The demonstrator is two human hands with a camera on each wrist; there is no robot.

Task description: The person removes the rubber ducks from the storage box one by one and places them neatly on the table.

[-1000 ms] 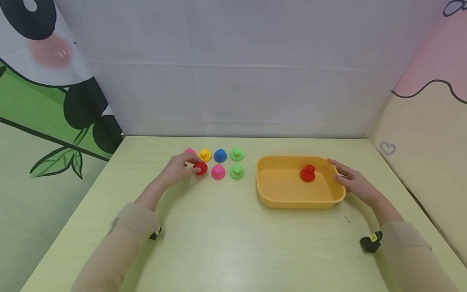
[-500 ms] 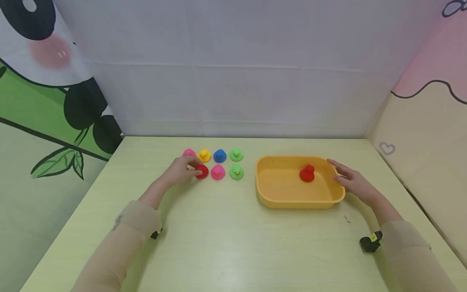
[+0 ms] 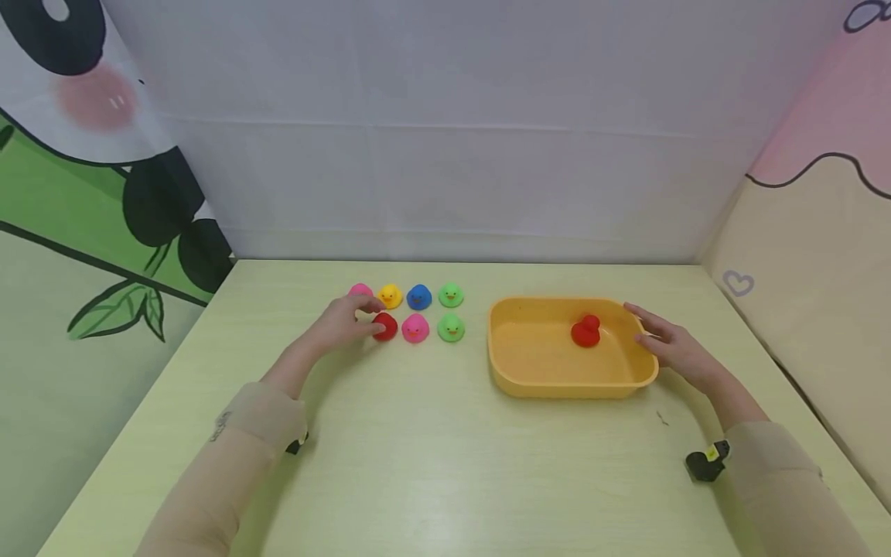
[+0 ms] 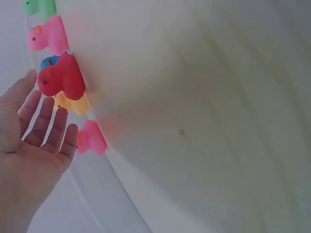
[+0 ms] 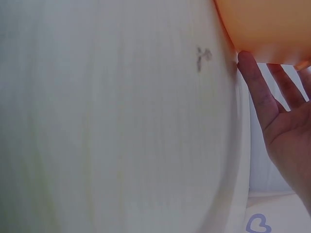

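My left hand [image 3: 339,323] is beside a red rubber duck [image 3: 385,327], its fingers spread loosely around the duck's left side. In the left wrist view, the fingers are extended and the red duck [image 4: 65,77] sits upright just past their tips. A pink duck [image 3: 415,329] and a green duck [image 3: 451,328] continue its row to the right. Behind stand pink [image 3: 360,290], yellow [image 3: 390,296], blue [image 3: 419,297] and green [image 3: 451,295] ducks. My right hand [image 3: 668,344] touches the right end of a yellow tray [image 3: 536,391] with extended fingers. Another red duck [image 3: 586,333] lies inside the tray.
The pale wooden table [image 3: 445,480] meets a white cloth backdrop [image 3: 445,155] behind the ducks. A panel with a painted heart [image 3: 739,283] rises along the right side. A small dark mark [image 3: 663,418] shows on the tabletop near the tray.
My left hand has set the red duck down at the left end of the front row, beside the pink one, and its fingers have loosened. The right hand and tray have stayed put.
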